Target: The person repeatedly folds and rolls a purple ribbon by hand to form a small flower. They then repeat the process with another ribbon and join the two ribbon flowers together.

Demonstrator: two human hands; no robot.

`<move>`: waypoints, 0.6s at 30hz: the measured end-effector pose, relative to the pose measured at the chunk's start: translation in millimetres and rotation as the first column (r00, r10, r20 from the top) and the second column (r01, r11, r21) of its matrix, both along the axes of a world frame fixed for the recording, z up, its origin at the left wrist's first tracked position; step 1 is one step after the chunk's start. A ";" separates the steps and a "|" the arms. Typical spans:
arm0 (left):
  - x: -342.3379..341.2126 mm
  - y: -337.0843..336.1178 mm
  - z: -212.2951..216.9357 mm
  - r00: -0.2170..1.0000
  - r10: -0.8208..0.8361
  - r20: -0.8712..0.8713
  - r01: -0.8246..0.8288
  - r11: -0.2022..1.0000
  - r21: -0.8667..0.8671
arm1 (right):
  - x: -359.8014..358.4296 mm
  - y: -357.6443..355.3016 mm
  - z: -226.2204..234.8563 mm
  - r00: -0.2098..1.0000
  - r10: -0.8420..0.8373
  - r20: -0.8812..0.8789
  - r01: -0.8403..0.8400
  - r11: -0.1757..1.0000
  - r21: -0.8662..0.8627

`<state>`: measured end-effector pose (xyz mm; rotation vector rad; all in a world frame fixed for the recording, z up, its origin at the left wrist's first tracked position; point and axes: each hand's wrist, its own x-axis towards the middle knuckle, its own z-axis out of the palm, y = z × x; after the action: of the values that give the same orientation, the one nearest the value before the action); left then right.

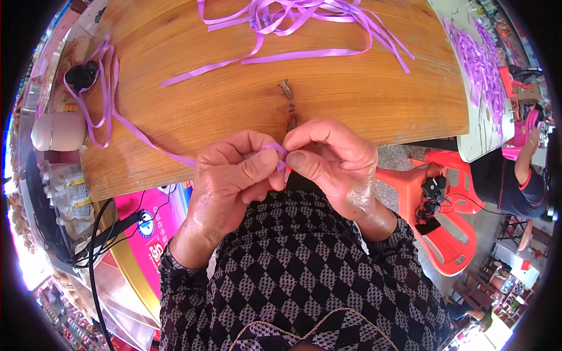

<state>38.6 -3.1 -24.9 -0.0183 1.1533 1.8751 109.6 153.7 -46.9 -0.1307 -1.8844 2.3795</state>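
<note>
Both my hands meet over the near edge of the wooden table. My left hand point(231, 175) is closed, thumb against fingers, on a narrow purple ribbon point(140, 133). From that hand the ribbon runs left across the table top to a loose bunch by a black object point(81, 76). Between the two hands the ribbon bends into a small loop. My right hand point(336, 161) pinches the other side of this loop with thumb and forefinger. Whether a knot is in it, I cannot make out. A tangle of purple ribbons point(287, 11) lies at the table's far side.
The wooden table point(222, 105) spans the front. At its left stand a pale rounded container point(58, 131) and cables. A white table point(486, 137) at the right bears a heap of purple ribbons point(477, 64). Orange stools point(448, 245) hold black wired items; another person point(509, 181) is beyond.
</note>
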 end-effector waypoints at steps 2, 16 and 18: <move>1.0 1.8 -1.3 1.000 0.031 -0.003 -0.031 0.999 0.005 | -0.9 2.0 -1.6 0.991 0.014 -0.136 0.012 0.982 0.188; 10.7 13.6 -2.4 0.969 0.245 0.011 -0.245 0.969 -0.040 | -2.0 -5.8 -4.8 0.888 -0.095 -0.449 0.370 0.727 0.579; 11.5 12.8 -4.9 0.969 0.246 0.005 -0.246 0.969 -0.015 | -3.2 -6.0 -6.8 0.862 -0.113 -0.494 0.418 0.708 0.569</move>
<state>50.1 9.7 -29.8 -0.1829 1.2041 2.0821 106.5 147.7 -53.7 0.1523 -2.1494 1.2829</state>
